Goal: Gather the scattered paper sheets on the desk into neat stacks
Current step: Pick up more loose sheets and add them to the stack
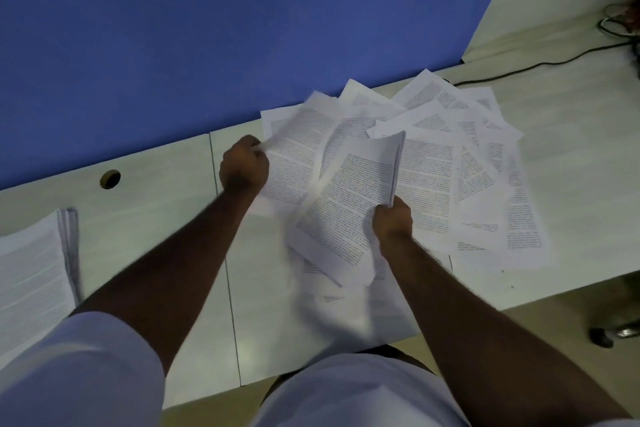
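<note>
Paper sheets (pixel 436 163) scattered, hands (pixel 393 218) gripping some

White sheets (pixel 433 163) lined with dense black print fan across a pale cream counter (pixel 156 184) at centre frame, beneath a solid blue partition (pixel 173 28) filling the upper left. A white stack (pixel 31 270) with grey-shadowed edges sits at far left; a black cable (pixel 540 65) runs along the upper right; white sleeves (pixel 79 367) cross the bottom edge.
</note>
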